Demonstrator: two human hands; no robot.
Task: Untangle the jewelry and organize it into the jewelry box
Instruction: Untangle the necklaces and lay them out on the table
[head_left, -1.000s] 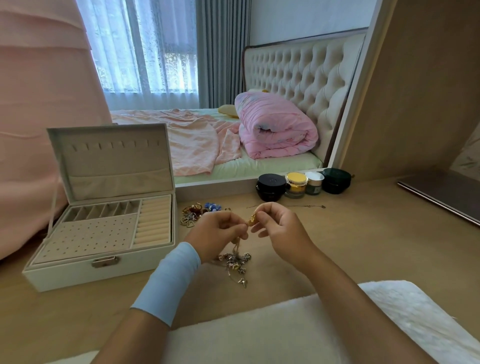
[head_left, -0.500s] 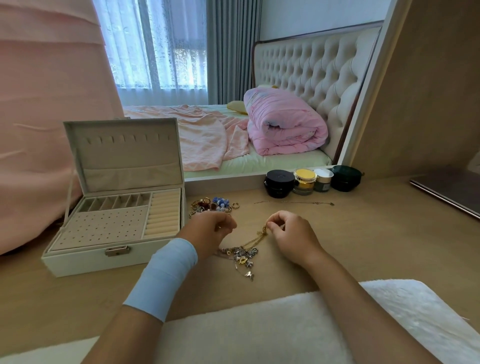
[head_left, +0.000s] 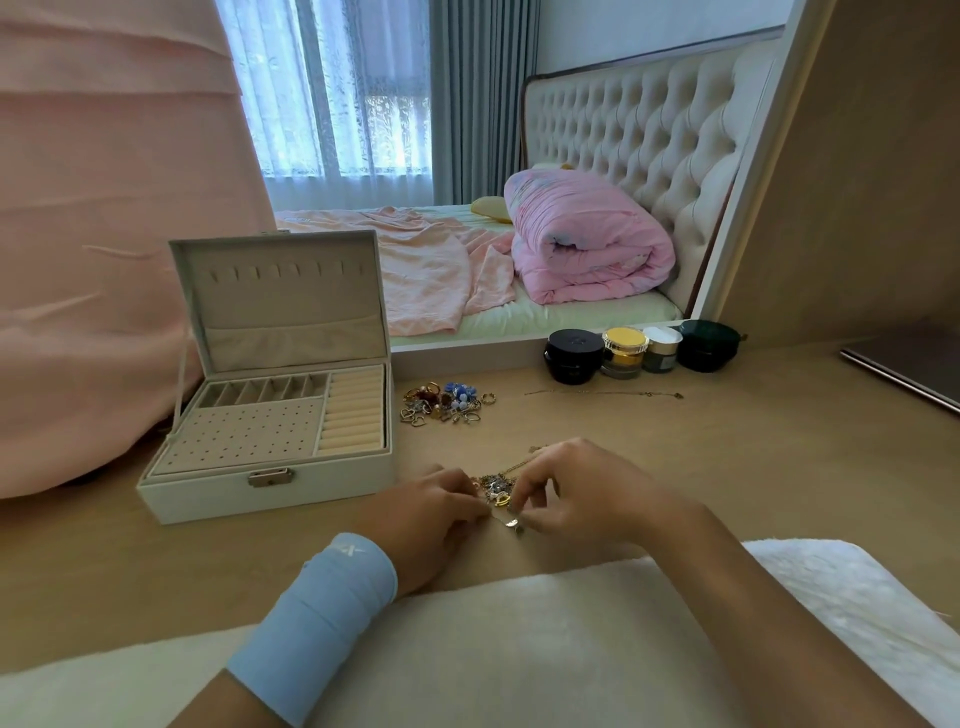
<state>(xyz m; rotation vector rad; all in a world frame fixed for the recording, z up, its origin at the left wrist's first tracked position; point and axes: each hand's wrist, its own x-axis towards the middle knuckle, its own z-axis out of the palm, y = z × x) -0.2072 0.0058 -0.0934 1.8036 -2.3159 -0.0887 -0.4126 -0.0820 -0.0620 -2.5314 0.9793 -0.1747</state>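
The tangled jewelry (head_left: 496, 486) lay on the tabletop (head_left: 727, 441) between the left hand (head_left: 436, 514) and right hand (head_left: 582, 493). Both pinched it, equally near, with the jewelry box (head_left: 270, 415) beyond the left hand.

Nothing here can be read for certain. The light-blue wristband (head_left: 317, 613) behind the left hand (head_left: 431, 519) bears a small white mark, perhaps an X-shaped logo, too blurred to make out. A faint emblem on top of the black jar (head_left: 573, 358) is likewise illegible.
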